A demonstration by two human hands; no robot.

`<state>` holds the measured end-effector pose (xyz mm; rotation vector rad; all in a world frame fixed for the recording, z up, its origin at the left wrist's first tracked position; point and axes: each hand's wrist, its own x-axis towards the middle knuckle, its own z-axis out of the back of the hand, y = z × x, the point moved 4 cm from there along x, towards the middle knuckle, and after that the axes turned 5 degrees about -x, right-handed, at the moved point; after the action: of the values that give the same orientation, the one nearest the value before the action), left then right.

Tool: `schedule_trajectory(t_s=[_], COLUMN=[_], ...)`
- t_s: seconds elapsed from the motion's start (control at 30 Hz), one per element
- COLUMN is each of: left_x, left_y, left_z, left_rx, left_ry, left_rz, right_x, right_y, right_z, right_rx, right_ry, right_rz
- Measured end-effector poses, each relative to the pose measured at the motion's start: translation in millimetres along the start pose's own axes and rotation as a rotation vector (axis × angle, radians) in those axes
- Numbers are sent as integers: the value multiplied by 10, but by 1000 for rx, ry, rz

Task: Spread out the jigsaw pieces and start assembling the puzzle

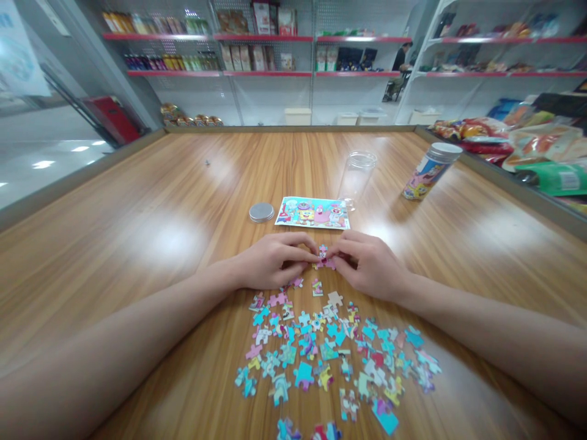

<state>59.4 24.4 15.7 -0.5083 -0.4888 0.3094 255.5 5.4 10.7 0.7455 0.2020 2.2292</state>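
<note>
A small joined cluster of pink jigsaw puzzle pieces (323,258) lies on the table between my hands. From the left, my left hand (279,260) reaches its fingertips to the cluster's edge, with the fingers bent. My right hand (364,260) pinches at the cluster's right side, thumb and index finger close together. The fingers partly cover the pieces. One loose piece (317,288) sits just below, and a wide scatter of mostly blue loose puzzle pieces (303,373) spreads nearer to me. Beyond my hands lies a cartoon picture sheet (313,212).
A round silver lid (261,212) is left of the sheet. A clear open jar (358,174) stands behind the sheet. Farther right is a printed canister (430,172) with a silver lid. Packaged snacks (486,134) lie beyond the table's right edge; stocked shelves (266,38) line the back.
</note>
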Motion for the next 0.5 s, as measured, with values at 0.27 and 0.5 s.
schedule_trajectory(t_s=[0.27,0.5], left_x=[-57,-50], left_y=[221,243], left_z=[252,234], left_rx=[-331,-407], left_ry=[-372,-260], left_rz=[283,266], right_x=[-44,-7], right_y=[95,157], right_z=[212,-32], right_rx=[34,-52], right_ry=[-360,128], right_rz=[-5,164])
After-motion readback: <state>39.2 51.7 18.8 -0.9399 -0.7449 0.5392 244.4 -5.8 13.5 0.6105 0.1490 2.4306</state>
